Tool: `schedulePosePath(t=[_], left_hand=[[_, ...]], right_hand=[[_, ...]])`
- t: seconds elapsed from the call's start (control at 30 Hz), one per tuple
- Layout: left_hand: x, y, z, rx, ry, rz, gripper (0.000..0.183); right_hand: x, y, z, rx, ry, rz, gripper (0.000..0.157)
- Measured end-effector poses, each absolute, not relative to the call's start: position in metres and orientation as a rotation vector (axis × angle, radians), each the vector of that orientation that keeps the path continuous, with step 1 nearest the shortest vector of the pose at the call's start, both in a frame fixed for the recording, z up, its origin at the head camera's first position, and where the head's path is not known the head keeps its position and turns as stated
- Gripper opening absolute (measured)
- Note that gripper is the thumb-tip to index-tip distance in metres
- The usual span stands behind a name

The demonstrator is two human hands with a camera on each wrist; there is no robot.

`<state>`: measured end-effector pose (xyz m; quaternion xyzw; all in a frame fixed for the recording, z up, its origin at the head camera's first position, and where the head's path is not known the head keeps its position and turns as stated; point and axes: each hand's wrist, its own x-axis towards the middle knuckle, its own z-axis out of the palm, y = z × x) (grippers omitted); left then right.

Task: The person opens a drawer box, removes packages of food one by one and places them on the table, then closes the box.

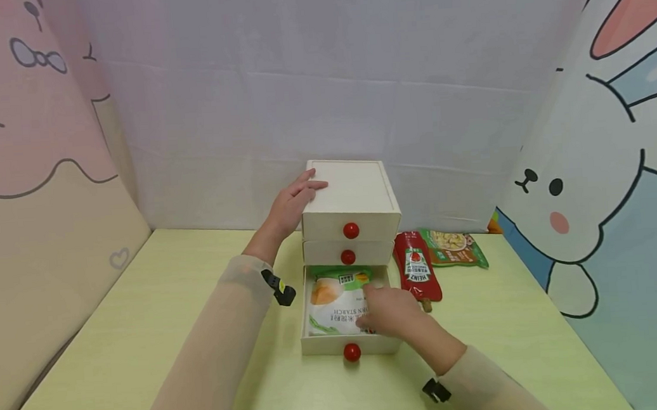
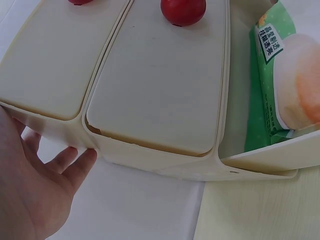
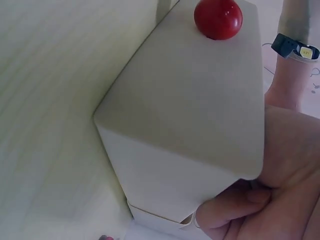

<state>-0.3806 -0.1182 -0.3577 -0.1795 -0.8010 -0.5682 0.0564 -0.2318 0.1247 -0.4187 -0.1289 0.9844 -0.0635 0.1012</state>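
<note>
A white three-drawer cabinet (image 1: 350, 187) has red round knobs, and its bottom drawer (image 1: 324, 345) is pulled out. In that drawer lies a white and green bag of corn starch (image 1: 335, 303), also partly seen in the left wrist view. My left hand (image 1: 294, 201) rests at the cabinet's upper left edge, fingers spread over the top and side. My right hand (image 1: 393, 311) reaches over the drawer's right wall, its fingers at the bag's right part. I cannot tell whether they grip the bag. In the right wrist view the drawer wall (image 3: 160, 165) hides part of this hand.
Right of the cabinet, a red Heinz ketchup pouch (image 1: 415, 265) lies on the pale table (image 1: 198, 303). Beside it is a green and brown food packet (image 1: 454, 247). A white cloth (image 1: 320, 91) hangs behind, and panels with cartoon drawings stand at both sides.
</note>
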Motion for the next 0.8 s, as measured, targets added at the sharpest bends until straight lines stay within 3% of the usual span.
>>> schedulePosePath(t=[0.3,0.8], left_hand=[[-0.3789,-0.117,-0.3569,-0.526,-2.439,-1.726,0.048],[-0.3782,-0.1169,-0.3573,-0.513,-2.429,-1.742,0.048]], right_hand=[[-0.2291,0.1339,-0.4125,-0.415,2.886,-0.467,0.04],[-0.2283,0.1339,-0.4112,-0.495,3.003,-0.503,0.023]])
